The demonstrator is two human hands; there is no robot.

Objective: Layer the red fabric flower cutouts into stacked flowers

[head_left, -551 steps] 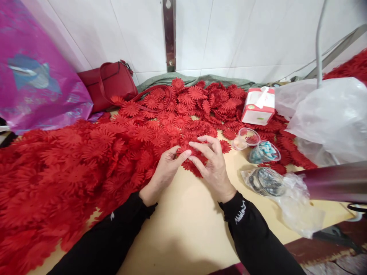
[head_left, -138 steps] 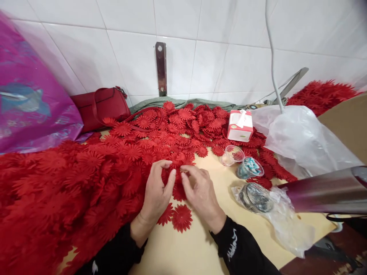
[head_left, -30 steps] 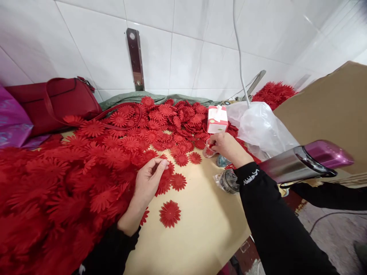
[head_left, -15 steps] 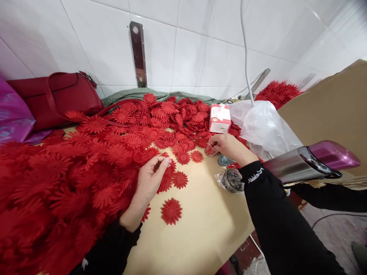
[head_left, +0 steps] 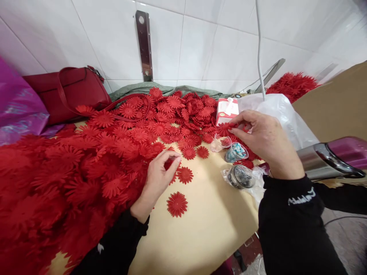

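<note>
My left hand [head_left: 162, 172] is over the edge of the flower pile [head_left: 120, 152], thumb and fingertips pinched together. Anything between those tips is too small to make out. In front of the tissue box, my right hand [head_left: 266, 139] is closed in a pinch, with a red artificial flower layer [head_left: 224, 128] at its fingertips. Just below it stand a clear plastic cup [head_left: 220, 143] and a second cup [head_left: 236, 152] full of small blue and white pieces. One red flower [head_left: 177, 204] lies flat by itself on the tan tabletop [head_left: 209, 214].
A dark round container in clear plastic [head_left: 241, 176] sits near the cups. Behind are a tissue box [head_left: 227, 110] and a white plastic bag [head_left: 286, 114]. A steel and purple flask [head_left: 329, 160] stands at right, a red handbag [head_left: 69, 91] at back left.
My right hand has come up out of the clear cup and moved right, to the front of the tissue box. My left hand keeps its pinch in nearly the same place. The view has shifted slightly.
</note>
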